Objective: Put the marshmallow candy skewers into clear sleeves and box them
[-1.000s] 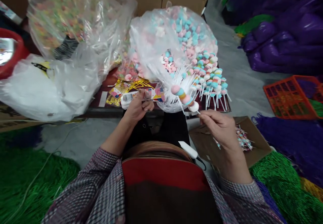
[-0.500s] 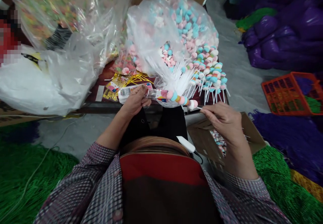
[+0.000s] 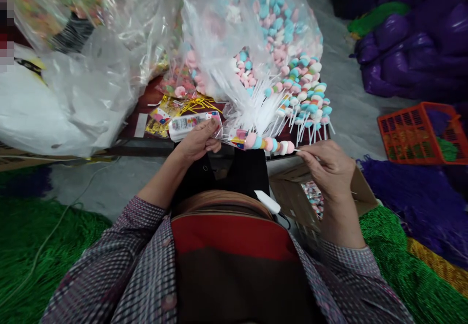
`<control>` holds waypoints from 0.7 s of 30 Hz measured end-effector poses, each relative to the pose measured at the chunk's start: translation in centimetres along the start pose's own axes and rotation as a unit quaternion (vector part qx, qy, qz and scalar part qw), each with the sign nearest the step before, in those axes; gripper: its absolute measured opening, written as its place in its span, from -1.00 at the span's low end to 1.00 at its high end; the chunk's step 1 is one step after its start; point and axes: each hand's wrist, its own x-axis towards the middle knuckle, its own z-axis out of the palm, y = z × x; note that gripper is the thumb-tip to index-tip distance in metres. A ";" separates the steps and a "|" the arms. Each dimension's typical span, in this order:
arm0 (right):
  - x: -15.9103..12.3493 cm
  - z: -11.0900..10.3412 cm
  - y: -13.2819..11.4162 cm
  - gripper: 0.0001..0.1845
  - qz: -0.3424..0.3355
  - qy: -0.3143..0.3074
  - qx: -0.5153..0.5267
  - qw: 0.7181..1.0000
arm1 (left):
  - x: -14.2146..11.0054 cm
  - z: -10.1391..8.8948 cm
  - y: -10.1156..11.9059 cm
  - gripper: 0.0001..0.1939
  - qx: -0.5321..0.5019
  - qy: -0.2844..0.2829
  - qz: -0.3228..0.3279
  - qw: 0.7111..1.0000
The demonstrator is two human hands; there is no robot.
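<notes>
My left hand [image 3: 202,140] is closed, its thumb and fingers pinching the end of a clear printed plastic bag [image 3: 237,138]. A candy skewer [image 3: 269,144] of pink, blue, white and orange pieces lies nearly level between my hands. Its left end meets the bag's printed part; how much of it is inside I cannot tell. My right hand [image 3: 329,168] is closed in a pinch on the skewer's white stick. Close by my left hand lies a stack of flat printed bags [image 3: 192,123]. Behind the skewer is a bundle of white sticks [image 3: 261,112].
Finished-looking candy skewers [image 3: 307,92] are piled at the table's right edge. A big bag of marshmallow candy [image 3: 252,27] stands behind, with gold twist ties [image 3: 199,104] in front. A cardboard box [image 3: 296,202] and orange crate [image 3: 413,134] are at right; a white-handled tool [image 3: 267,201] is near my lap.
My right hand and the candy skewer have shifted slightly right and up, and the skewer is now more level. My left hand keeps its pinch on the bag. The view has tilted slightly.
</notes>
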 end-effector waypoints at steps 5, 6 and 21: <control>-0.3 0.1 -0.3 -0.92 -0.003 0.009 -0.007 1.000 | 0.3 0.0 -0.4 -0.51 0.005 -0.025 0.013 1.000; -0.4 0.2 -0.4 -0.91 0.008 0.014 -0.003 1.000 | 0.3 0.0 -0.4 -0.53 0.008 -0.018 0.012 1.000; -1.4 1.0 -0.3 -0.91 0.054 0.029 0.022 0.998 | 0.0 0.3 0.4 -0.50 0.022 0.033 0.011 0.999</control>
